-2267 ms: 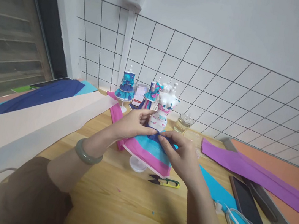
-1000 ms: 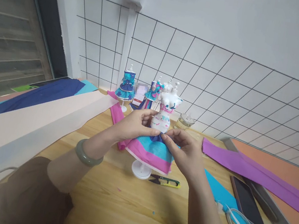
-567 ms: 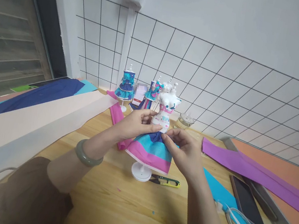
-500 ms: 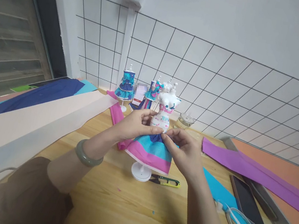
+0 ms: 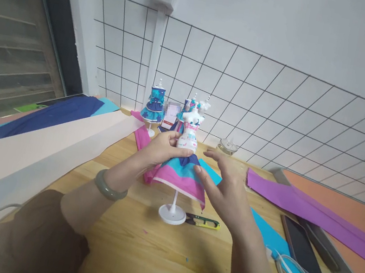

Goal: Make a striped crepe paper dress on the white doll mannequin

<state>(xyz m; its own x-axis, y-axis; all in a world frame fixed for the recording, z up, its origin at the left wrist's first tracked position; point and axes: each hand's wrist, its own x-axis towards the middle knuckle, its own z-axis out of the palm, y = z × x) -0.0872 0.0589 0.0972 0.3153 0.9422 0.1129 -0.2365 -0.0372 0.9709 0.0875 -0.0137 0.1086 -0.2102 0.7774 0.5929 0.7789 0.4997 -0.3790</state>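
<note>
A small white mannequin [image 5: 189, 130] with pink and teal marks stands on a round white base at the middle of the table. Around its waist hangs a skirt [image 5: 184, 177] in navy, teal and pink bands. My left hand [image 5: 166, 150] pinches the skirt's waist against the mannequin, thumb in front and fingers partly hidden behind. Just right of the skirt, my right hand [image 5: 226, 182] has its thumb and fingers spread, with nothing between them. Thread snips [image 5: 204, 222] with yellow-green handles lie beside the base.
Dressed mannequins [image 5: 155, 103] stand behind, near a glass jar [image 5: 227, 147]. Long fabric pieces [image 5: 62, 139] cover the left side. On the right lie purple fabric [image 5: 297, 204], a phone [image 5: 302, 247], a coiled cable and blue fabric. A wire grid lines the wall.
My right hand has let go of the skirt's waist and opened to the right. The mannequin has shifted left and tilts differently, and the skirt's right edge now hangs to a point.
</note>
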